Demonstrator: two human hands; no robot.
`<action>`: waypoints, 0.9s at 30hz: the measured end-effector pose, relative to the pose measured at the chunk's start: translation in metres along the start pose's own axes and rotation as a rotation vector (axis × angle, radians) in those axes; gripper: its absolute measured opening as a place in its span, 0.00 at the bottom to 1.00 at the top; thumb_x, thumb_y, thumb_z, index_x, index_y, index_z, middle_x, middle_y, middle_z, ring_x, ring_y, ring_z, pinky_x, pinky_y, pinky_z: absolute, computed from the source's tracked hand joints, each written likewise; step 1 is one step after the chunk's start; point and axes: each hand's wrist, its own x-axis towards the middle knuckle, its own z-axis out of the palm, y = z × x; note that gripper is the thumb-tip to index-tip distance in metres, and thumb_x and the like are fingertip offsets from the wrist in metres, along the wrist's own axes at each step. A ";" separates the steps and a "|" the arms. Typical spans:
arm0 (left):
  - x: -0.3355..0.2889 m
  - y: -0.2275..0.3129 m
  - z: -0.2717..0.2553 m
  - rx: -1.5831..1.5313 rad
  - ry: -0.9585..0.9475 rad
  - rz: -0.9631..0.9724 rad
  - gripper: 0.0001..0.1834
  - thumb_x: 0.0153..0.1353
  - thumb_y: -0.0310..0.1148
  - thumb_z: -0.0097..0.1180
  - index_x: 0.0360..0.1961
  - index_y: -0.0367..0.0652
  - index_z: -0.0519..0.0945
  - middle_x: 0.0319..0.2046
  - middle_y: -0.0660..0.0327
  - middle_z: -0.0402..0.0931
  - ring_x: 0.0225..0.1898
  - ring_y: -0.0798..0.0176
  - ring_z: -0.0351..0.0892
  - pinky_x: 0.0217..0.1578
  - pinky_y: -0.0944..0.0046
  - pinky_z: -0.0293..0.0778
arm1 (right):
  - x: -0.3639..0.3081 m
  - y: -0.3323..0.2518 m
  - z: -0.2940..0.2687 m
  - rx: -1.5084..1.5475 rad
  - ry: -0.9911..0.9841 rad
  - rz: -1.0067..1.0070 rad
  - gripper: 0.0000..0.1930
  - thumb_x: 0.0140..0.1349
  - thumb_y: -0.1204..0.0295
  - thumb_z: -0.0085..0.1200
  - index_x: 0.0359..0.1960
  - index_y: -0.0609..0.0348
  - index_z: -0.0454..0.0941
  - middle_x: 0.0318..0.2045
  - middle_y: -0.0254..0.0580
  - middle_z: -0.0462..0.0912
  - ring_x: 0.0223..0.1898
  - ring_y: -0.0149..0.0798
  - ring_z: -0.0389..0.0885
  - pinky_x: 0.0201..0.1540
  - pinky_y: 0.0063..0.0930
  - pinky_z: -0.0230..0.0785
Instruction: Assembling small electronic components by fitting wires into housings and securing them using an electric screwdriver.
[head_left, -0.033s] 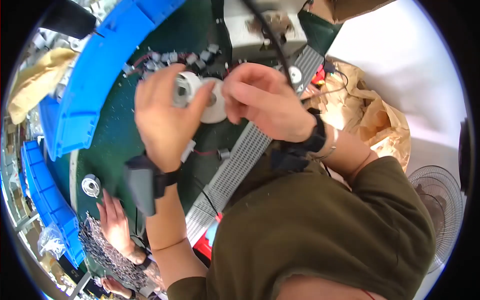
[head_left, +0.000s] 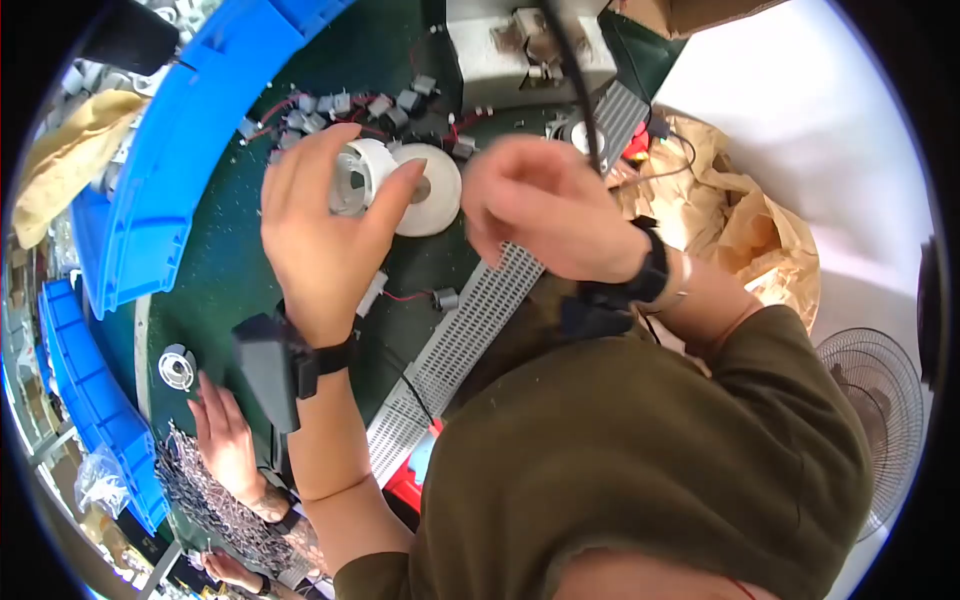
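Observation:
My left hand [head_left: 318,235] is closed round a white round plastic housing [head_left: 372,165] with a hollow, partly clear side, thumb on one side and fingers over the other. Right beside that housing is a flat white disc [head_left: 440,195] with a grey centre; my left thumb overlaps its edge. My right hand [head_left: 555,205] is to the right of the disc, apart from it, its fingers curled in a pinch and smeared by motion. Whatever lies between those fingertips is hidden. Below the hands, a small motor [head_left: 445,299] with red wire lies on the dark green table [head_left: 225,260].
Several small motors [head_left: 405,100] with red wires lie beyond my hands. A blue bin [head_left: 160,220] curves along the left. A perforated metal strip [head_left: 440,375] borders the table's near edge. A co-worker's hand [head_left: 228,445] rests near another white round part [head_left: 177,368].
My right hand has shifted to the right, away from the disc, showing more of it. My left hand has moved slightly left, still holding the white housing.

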 end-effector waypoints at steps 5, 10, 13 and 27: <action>0.002 0.004 -0.010 -0.187 -0.024 0.055 0.27 0.34 0.36 0.74 0.39 0.40 0.80 0.37 0.59 0.76 0.36 0.55 0.75 0.37 0.61 0.73 | -0.011 0.010 -0.013 -1.011 -0.280 -0.087 0.08 0.55 0.72 0.59 0.32 0.62 0.76 0.33 0.41 0.77 0.31 0.36 0.78 0.30 0.25 0.71; 0.004 0.001 -0.021 -0.330 -0.068 -0.174 0.26 0.36 0.33 0.73 0.40 0.38 0.78 0.37 0.56 0.77 0.36 0.59 0.77 0.38 0.64 0.73 | 0.003 0.032 0.009 -1.445 -0.567 -0.116 0.14 0.54 0.65 0.58 0.38 0.58 0.74 0.35 0.41 0.75 0.35 0.42 0.77 0.32 0.31 0.71; -0.009 -0.008 -0.031 -0.412 0.006 -0.289 0.28 0.35 0.32 0.74 0.40 0.38 0.77 0.37 0.56 0.77 0.37 0.60 0.77 0.38 0.65 0.73 | 0.001 0.024 0.009 -1.651 -0.743 -0.140 0.15 0.52 0.64 0.60 0.36 0.58 0.72 0.34 0.39 0.75 0.35 0.43 0.77 0.31 0.33 0.70; -0.012 0.002 0.011 -0.204 -0.161 0.131 0.33 0.33 0.32 0.73 0.45 0.40 0.75 0.45 0.54 0.72 0.46 0.49 0.71 0.45 0.55 0.69 | 0.003 -0.035 -0.013 0.054 -0.013 -0.159 0.16 0.58 0.79 0.52 0.48 0.66 0.69 0.42 0.47 0.76 0.40 0.37 0.79 0.45 0.29 0.75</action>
